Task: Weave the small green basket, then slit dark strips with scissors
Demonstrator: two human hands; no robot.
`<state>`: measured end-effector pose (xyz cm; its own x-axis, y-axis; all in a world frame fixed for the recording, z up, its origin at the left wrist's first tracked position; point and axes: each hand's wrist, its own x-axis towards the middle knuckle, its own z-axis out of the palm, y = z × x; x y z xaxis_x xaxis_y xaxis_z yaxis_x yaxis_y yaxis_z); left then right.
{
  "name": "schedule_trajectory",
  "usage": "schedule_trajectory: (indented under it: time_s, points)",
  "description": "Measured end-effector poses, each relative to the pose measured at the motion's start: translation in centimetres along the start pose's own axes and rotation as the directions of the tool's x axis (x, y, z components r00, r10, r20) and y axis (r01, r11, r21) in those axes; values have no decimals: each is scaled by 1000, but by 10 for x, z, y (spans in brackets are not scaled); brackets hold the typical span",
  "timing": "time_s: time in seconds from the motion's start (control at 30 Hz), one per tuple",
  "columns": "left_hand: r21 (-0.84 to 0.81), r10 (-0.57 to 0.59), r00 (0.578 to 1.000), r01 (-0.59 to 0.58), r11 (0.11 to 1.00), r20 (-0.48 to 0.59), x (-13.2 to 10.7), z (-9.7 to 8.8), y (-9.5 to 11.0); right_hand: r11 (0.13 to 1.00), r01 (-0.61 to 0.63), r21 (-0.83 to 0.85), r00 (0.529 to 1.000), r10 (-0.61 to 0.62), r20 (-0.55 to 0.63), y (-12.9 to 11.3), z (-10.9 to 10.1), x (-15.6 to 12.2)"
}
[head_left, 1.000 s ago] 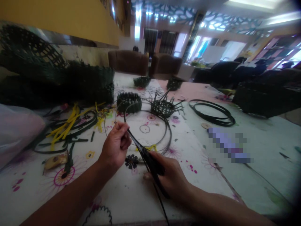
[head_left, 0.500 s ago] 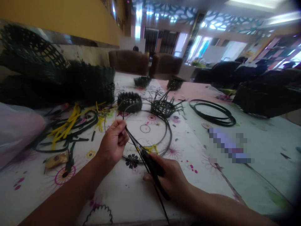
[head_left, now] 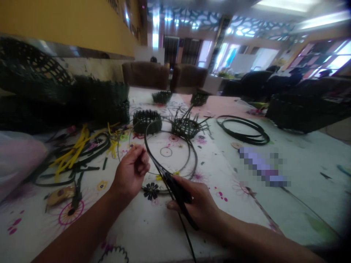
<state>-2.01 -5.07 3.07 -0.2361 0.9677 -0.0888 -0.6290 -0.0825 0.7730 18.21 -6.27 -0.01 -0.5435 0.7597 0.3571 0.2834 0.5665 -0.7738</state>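
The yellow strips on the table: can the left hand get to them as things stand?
Probably yes: the left hand looks empty, and the yellow strips lie close on its left, with nothing between.

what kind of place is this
Probably a basket-weaving workshop or craft room. A finished-looking woven basket and a half-woven basket with loose strip ends lie near a hoop of dark strip, and armchairs stand beyond in a large hall.

White tablecloth (head_left: 33,204) with pink and black flowers, black strip loop (head_left: 196,164), bright yellow strips (head_left: 71,153)
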Motion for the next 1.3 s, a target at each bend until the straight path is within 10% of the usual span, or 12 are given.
schedule_trajectory:
  time_s: [0.17, 0.37, 0.47, 0.6, 0.77, 0.9, 1.0, 1.2, 1.3]
  points:
    - [515, 228, 972, -227, 827, 63, 16, -16, -3, 973, 179, -148, 935, -215, -282, -8, -28, 4]
    - [831, 195, 809, -550, -79, 554, 27, -30, -16, 960, 231, -157, 810, -279, -515, -9, -63, 4]
    - [774, 103, 812, -497, -391, 574, 29, -35, -21, 964, 223, -148, 752, -266, -603, -7, -77, 6]
    - [749, 98, 884, -323, -579, 458, 39, -45, -17, 969, 224, -107, 661, -232, -713, -9, -93, 10]
    - [809, 277, 892, -146, -570, 356, 60, -71, 7, 980, 194, -32, 579, -141, -803, -5, -111, 15]
    - [948, 525, 812, -106, -301, 257, 72, -97, 35, 978, 196, -71, 540, -168, -825, 1, -121, 17]
    - [988, 537, 830, -114, -104, 152, 71, -103, 48, 975, 212, -65, 508, -167, -845, 3, -125, 17]
    - [956, 654, 717, -57, -287, 239, 63, -82, 57, 971, 237, 15, 650, -147, -746, 6, -120, 19]
    - [977, 715, 673, -59, -205, 191, 65, -80, 77, 969, 244, 31, 747, -168, -644, 6, -114, 19]
